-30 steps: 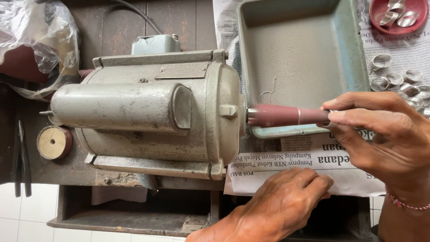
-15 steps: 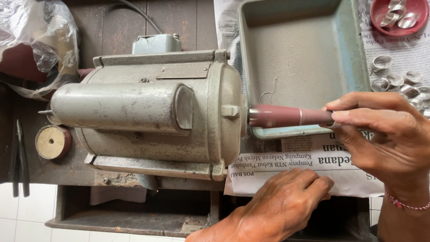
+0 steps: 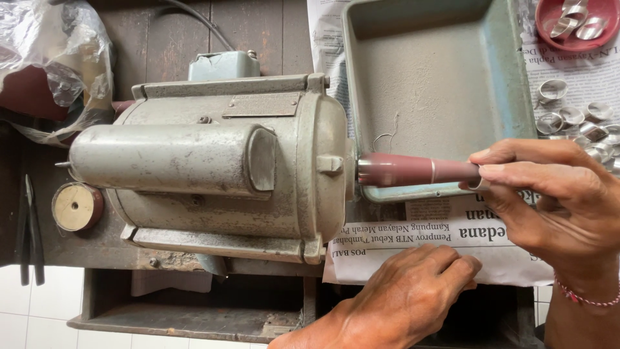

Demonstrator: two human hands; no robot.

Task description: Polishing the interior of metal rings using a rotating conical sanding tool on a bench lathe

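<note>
Pinching a small metal ring (image 3: 476, 185) against the tapered maroon spindle (image 3: 416, 170) of the dull grey motor (image 3: 213, 165), the right hand (image 3: 549, 200) keeps a closed grip. Left hand (image 3: 413, 294) lies flat, holding nothing, on newspaper (image 3: 413, 236) at the bench edge.

A motor (image 3: 219, 165) sits on the table (image 3: 258, 26), left of centre. A spindle (image 3: 416, 170) sticks out from its right side, over the near edge of a tray (image 3: 507, 97). Newspaper (image 3: 452, 239) lies under the tray. The right hand (image 3: 555, 194) is at the spindle's tip; the left hand (image 3: 403, 297) rests on the newspaper in front of it. Rings (image 3: 575, 119) lie right of the tray, with a bowl (image 3: 575, 22) behind them. A bag (image 3: 45, 58) lies behind the motor on the left, pliers (image 3: 29, 232) in front of it
</note>
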